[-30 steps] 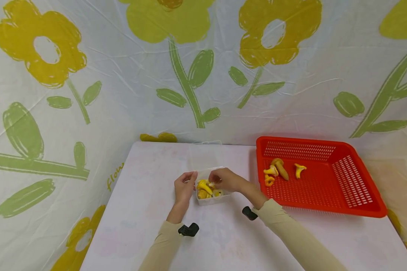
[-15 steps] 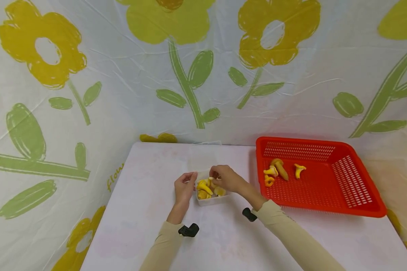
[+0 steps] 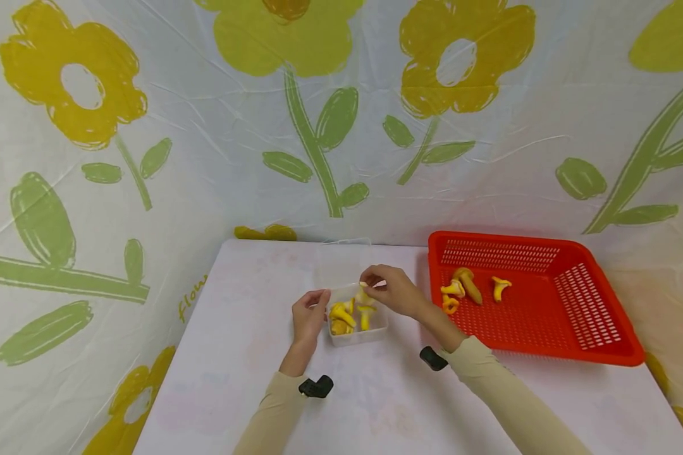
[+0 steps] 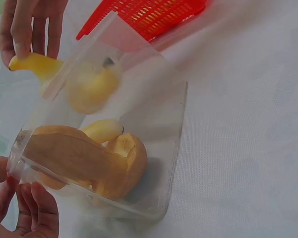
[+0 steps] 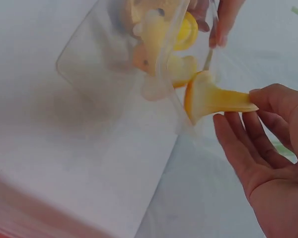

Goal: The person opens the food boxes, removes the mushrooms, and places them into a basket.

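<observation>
A clear plastic box (image 3: 360, 339) stands on the table with several yellow and tan mushrooms inside. My left hand (image 3: 309, 321) pinches its left wall between thumb and fingers. Over the box's right rear rim, my right hand (image 3: 397, 292) holds a yellow mushroom (image 5: 221, 100) by the stem end, its flared cap turned toward the box. A large tan mushroom (image 4: 64, 153) lies against the wall inside the box, partly over a yellow one. Another yellow mushroom (image 3: 366, 316) is in the box's right half. The clear lid (image 3: 344, 260) is folded back behind the box.
A red perforated basket (image 3: 552, 354) sits at the right of the table. Several mushrooms lie in its left part, among them a tan mushroom (image 3: 469, 285) and a yellow mushroom (image 3: 500, 288). A flower-printed cloth (image 3: 205, 139) hangs behind and beside the table.
My right hand has risen out of the box, toward the back right, with a mushroom in its fingers. The box's right half is more visible. My left hand stays at the left wall.
</observation>
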Tool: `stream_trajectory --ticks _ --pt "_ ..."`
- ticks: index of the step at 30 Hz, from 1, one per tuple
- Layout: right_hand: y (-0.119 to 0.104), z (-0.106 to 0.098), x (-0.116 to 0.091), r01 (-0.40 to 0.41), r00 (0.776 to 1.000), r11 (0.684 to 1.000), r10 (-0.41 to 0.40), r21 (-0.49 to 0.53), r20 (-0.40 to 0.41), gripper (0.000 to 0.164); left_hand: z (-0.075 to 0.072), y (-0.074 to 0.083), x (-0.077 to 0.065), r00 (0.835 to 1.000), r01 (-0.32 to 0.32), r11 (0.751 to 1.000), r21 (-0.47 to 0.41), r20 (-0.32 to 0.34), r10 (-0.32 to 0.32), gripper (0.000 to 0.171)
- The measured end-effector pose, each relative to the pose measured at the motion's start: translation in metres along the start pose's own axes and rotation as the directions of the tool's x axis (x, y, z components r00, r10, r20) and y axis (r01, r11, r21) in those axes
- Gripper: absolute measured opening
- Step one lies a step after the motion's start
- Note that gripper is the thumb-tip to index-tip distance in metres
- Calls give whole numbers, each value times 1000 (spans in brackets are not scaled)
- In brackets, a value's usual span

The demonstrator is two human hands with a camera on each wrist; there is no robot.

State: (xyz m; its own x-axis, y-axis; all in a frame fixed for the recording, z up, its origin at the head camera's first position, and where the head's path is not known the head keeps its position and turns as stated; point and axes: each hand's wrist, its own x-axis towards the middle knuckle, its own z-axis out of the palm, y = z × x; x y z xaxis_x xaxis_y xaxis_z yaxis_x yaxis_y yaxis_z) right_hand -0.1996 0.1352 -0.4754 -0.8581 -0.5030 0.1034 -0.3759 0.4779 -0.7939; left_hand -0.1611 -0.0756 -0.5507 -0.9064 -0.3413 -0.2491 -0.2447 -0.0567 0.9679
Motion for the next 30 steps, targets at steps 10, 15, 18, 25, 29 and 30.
stream_trajectory --ticks 10,15,18,25,29,30 --pt "6 -27 -9 -58 997 997 61 58 -43 20 1 2 -2 1000 5 1000 23 -4 -5 27" --pt "11 -47 -17 -111 993 987 114 112 -17 28 1 2 -1 1000 5 999 39 -14 -4 26" --pt "14 -60 -22 -126 992 982 128 141 -2 31 2 3 -1 1000 2 999 40 -17 -1 24" --pt "26 -93 -40 -196 980 963 198 187 7 33 2 4 -3 1000 15 999 52 -16 -14 25" --pt "32 -112 -51 -215 976 957 217 195 10 35 2 2 -2 1000 17 998 59 -16 -16 25" --pt "35 -116 -53 -222 975 954 223 202 16 36 2 3 -2 1000 19 998 58 -16 -18 25"
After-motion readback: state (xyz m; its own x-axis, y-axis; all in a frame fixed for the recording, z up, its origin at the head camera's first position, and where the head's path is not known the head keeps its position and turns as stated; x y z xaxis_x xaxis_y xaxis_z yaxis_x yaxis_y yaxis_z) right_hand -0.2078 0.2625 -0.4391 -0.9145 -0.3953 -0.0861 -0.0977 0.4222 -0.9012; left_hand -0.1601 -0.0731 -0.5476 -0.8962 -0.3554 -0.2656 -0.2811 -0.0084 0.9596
